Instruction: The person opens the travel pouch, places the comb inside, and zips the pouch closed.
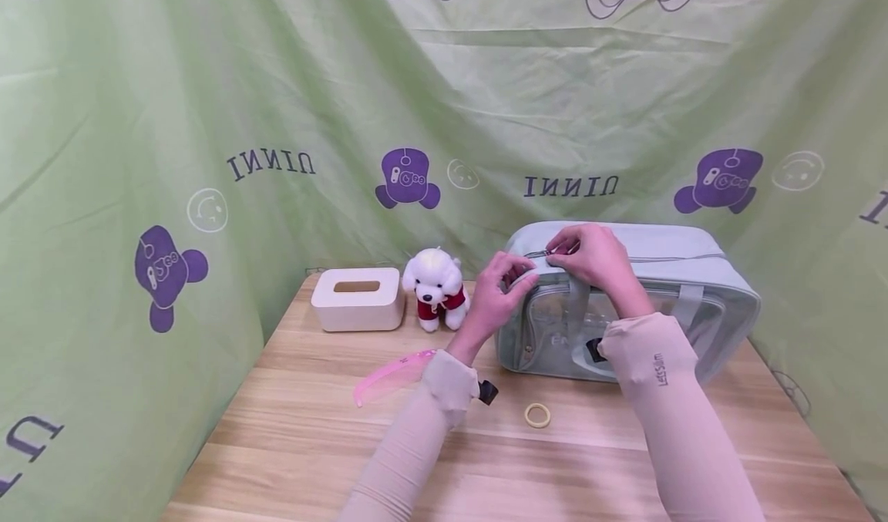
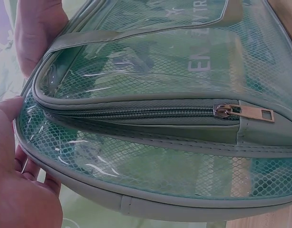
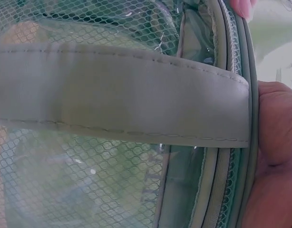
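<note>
A pale green toiletry bag [image 1: 683, 244] with clear mesh-patterned front panels stands upright on the table. At its upper left corner my left hand [image 1: 494, 294] grips the edge, thumb on the near side and fingers curled behind. My right hand [image 1: 593, 256] is on the bag's top and pinches the zipper pull at the top zipper [image 1: 537, 254]; the pull itself is mostly hidden by the fingers. In the left wrist view the front pocket's metal zipper pull [image 2: 250, 112] lies at one end of its track. The bag's strap handle [image 3: 112, 92] crosses the right wrist view.
Left of the bag sit a white plush dog [image 1: 433, 283] in a red top and a white tissue box [image 1: 357, 298]. A pink comb [image 1: 391, 375] lies beside my left forearm. A yellow ring [image 1: 537, 415] lies in front of the bag. Behind hangs a green curtain [image 1: 333, 90].
</note>
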The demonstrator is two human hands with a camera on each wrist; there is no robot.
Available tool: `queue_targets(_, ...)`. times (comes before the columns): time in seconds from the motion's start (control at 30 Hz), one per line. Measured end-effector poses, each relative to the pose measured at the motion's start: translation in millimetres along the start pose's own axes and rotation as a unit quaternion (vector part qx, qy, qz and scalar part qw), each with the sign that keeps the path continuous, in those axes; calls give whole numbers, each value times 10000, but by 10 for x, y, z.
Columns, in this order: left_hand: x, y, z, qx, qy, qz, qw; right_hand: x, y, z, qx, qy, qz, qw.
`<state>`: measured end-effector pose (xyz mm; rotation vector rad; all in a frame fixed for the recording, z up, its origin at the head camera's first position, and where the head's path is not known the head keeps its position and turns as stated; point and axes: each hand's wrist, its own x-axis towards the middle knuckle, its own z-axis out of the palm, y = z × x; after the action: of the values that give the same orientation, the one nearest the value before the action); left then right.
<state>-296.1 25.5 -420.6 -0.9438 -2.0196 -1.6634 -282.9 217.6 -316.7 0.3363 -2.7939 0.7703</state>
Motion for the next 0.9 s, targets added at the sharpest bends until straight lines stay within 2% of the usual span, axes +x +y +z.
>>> queue_targets(0.33, -21, -16, 23, -33, 9, -37, 10000, -13, 11, -8, 193, 25, -40, 9998)
queue_targets(0.7, -62, -30, 47, 74, 8, 89, 9999, 22, 35, -23, 387, -573, 235, 9973)
queue_targets(0.9, -76, -38, 47, 97, 74, 90, 9999, 17, 44, -3, 298, -430, 122, 9986)
